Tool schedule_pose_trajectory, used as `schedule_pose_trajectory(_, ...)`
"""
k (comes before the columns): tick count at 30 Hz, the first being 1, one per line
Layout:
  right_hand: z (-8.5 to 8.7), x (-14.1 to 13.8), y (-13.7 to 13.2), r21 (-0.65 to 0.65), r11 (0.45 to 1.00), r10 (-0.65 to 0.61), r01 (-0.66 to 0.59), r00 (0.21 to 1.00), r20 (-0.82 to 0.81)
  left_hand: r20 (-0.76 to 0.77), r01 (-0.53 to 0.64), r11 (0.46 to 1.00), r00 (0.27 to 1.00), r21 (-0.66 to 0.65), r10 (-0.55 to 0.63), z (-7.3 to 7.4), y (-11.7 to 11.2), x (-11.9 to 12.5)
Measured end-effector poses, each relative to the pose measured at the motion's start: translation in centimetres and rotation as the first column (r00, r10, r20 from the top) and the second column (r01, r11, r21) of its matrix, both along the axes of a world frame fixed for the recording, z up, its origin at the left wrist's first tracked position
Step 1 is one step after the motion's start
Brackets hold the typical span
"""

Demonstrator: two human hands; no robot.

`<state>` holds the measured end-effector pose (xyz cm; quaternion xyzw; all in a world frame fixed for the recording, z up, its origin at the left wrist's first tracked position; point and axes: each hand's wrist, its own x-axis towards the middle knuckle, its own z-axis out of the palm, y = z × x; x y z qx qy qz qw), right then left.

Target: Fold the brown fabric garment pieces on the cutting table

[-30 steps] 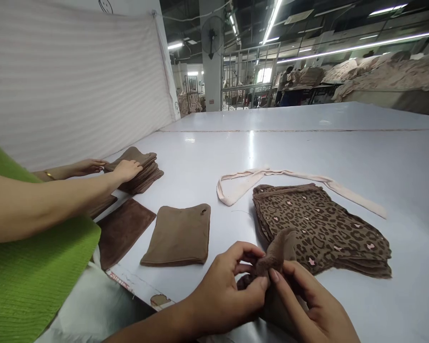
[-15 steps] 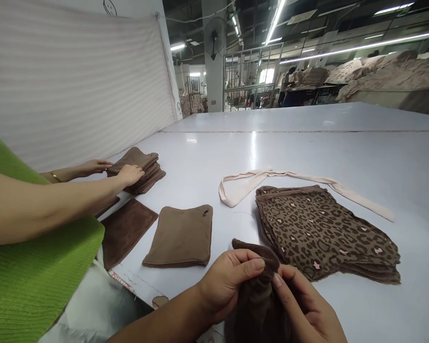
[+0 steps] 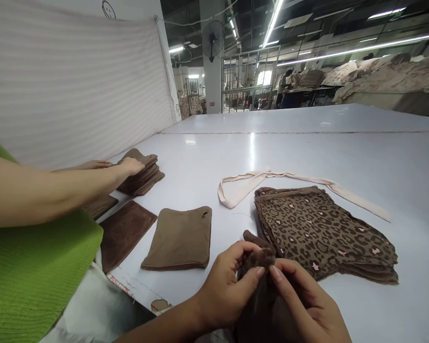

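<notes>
My left hand point(image 3: 226, 286) and my right hand point(image 3: 307, 307) pinch the top edge of a dark brown fleece piece point(image 3: 259, 257) at the near table edge, thumbs meeting at its fold. Just beyond lies a stack of leopard-print fabric pieces point(image 3: 321, 233) with small pink marks. A tan fabric piece point(image 3: 180, 238) lies flat to the left of my hands.
A cream fabric strip point(image 3: 293, 178) curls behind the leopard stack. A co-worker in a green top point(image 3: 32, 276) reaches both hands onto a pile of brown pieces point(image 3: 143, 174) at the left. A dark brown piece point(image 3: 125, 231) lies near them. A white glossy table point(image 3: 307, 143) stretches far back.
The brown piece in my hands was turned and bunched, its lighter side hidden. My hands shifted slightly with it. The co-worker's hands slid a little over the brown pile.
</notes>
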<state>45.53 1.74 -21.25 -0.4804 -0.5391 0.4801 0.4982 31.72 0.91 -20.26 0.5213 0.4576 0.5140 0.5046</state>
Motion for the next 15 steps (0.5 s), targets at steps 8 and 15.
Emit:
schedule_pose_trajectory(8, -0.2, 1.9, 2.5, 0.371, 0.879, 0.17, -0.3, 0.923, 0.345, -0.085, 0.034, 0.998, 0.996, 0.05, -0.03, 1.1, 0.8, -1.2)
schedule_pose_trajectory(15, 1.8, 1.1, 2.1, 0.077, 0.933, 0.335, -0.352, 0.926, 0.173, -0.252, 0.103, 0.99, 0.965, 0.094, -0.077, 2.0, 1.4, -1.9)
